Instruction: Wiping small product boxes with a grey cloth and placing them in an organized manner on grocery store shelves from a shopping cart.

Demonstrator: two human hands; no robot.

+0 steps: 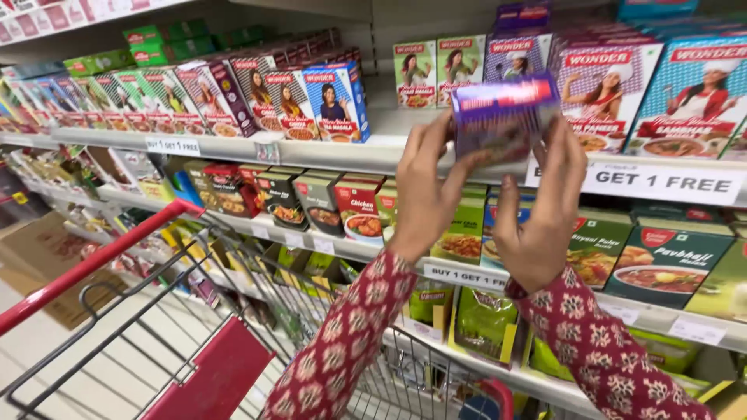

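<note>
Both hands hold up a small purple box (504, 117) in front of the upper shop shelf. My left hand (426, 190) grips its left side with fingers curled around the edge. My right hand (545, 210) grips its right side, thumb on the underside. Both arms wear red sleeves with a pale flower pattern. The box is slightly blurred. Right behind it stand purple and white spice boxes (603, 85) on the top shelf.
A wire shopping trolley (233, 311) with a red handle and red seat flap stands below my arms. Shelves (327, 152) run left to right, packed with small boxes, green packets (486, 323) lower down and white price strips (661, 183). A brown carton (39, 260) sits on the floor at left.
</note>
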